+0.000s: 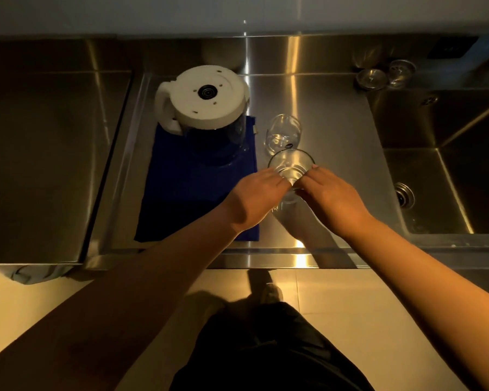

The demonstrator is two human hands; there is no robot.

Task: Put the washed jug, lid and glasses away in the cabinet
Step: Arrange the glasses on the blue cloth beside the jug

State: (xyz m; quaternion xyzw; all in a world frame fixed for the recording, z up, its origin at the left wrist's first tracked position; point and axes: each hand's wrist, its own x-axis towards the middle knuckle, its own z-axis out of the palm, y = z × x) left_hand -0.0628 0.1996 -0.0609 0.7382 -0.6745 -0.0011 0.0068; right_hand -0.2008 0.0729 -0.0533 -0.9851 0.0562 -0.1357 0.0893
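A glass jug (209, 108) with a white base and white handle stands upside down on a blue cloth (192, 198) on the steel draining board. To its right a clear glass (283, 134) stands on the steel. Just in front of that one, a second clear glass (290, 165) is held between both hands. My left hand (254, 198) grips its left side and my right hand (331, 198) grips its right side. I cannot see a lid or a cabinet.
A deep steel sink (449, 165) with a drain lies at the right. Small metal strainer parts (371, 79) sit behind it near the wall. A flat steel cover (45, 153) fills the left. Pale floor tiles and dark trousers lie below the counter edge.
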